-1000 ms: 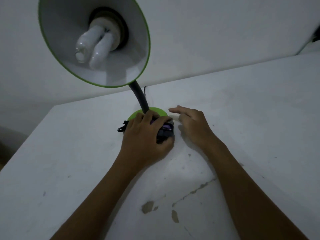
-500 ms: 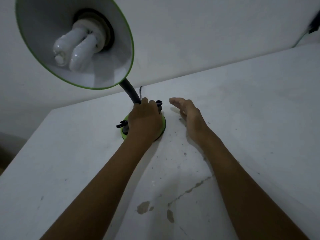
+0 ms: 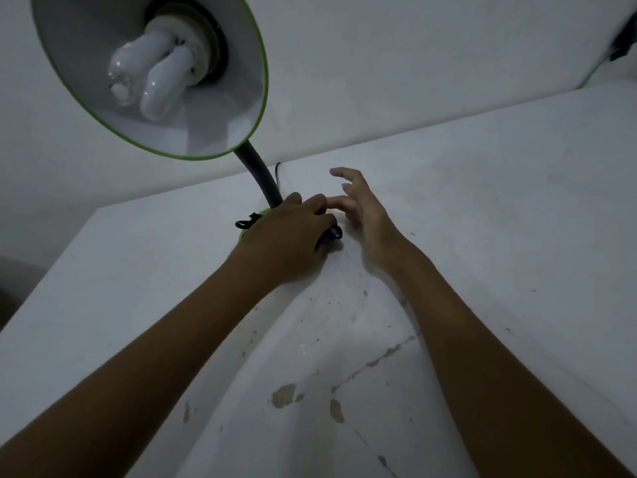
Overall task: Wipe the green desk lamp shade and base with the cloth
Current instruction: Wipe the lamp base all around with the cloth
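Left hand on the lamp base, cloth bunched under it.

Nearest me, both forearms reach over the chipped white surface. My left hand clenches a dark cloth against the green base (mostly hidden). My right hand hovers just beside, fingers spread, grasping nothing. Beyond, the black neck rises to the green-rimmed shade.

No readable text, label, brand, number or sign found anywhere; none legible on surfaces in dim, soft head view.
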Action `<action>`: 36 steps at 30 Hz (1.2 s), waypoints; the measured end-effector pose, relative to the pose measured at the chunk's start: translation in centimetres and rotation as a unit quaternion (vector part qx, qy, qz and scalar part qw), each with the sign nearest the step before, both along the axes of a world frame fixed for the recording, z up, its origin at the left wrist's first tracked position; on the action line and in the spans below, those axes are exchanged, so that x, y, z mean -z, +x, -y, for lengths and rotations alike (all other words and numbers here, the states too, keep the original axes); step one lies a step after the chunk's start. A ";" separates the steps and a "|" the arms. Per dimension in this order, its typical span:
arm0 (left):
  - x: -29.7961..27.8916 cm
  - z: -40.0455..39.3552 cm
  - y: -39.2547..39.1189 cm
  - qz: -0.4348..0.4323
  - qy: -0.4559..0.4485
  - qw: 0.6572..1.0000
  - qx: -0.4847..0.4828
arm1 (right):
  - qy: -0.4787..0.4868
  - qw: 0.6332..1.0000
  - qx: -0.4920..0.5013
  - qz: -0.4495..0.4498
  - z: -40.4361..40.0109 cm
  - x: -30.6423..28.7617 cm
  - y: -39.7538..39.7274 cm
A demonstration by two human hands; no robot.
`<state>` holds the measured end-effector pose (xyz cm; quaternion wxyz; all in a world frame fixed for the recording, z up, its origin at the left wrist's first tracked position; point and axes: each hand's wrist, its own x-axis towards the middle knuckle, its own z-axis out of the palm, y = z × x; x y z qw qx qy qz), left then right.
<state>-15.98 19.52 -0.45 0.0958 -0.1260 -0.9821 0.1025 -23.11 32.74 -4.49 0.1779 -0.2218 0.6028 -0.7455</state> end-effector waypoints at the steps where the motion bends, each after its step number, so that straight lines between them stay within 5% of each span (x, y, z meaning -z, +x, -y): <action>1: -0.1 -0.3 0.3 0.008 -0.019 1.000 0.006 | 0.001 1.000 -0.009 0.009 0.1 0.0 0.1; 8: 2.0 -1.0 2.1 -0.042 -0.129 0.990 -0.048 | 0.064 0.997 -0.008 0.041 0.7 0.6 -0.1; 23: 2.9 2.2 5.4 -0.099 -0.014 0.994 -0.048 | 0.114 0.992 -0.061 -0.012 2.7 0.6 2.0; 36: 2.6 4.7 8.3 -0.091 -0.034 0.994 0.043 | 0.154 0.983 -0.087 -0.055 3.1 1.6 0.6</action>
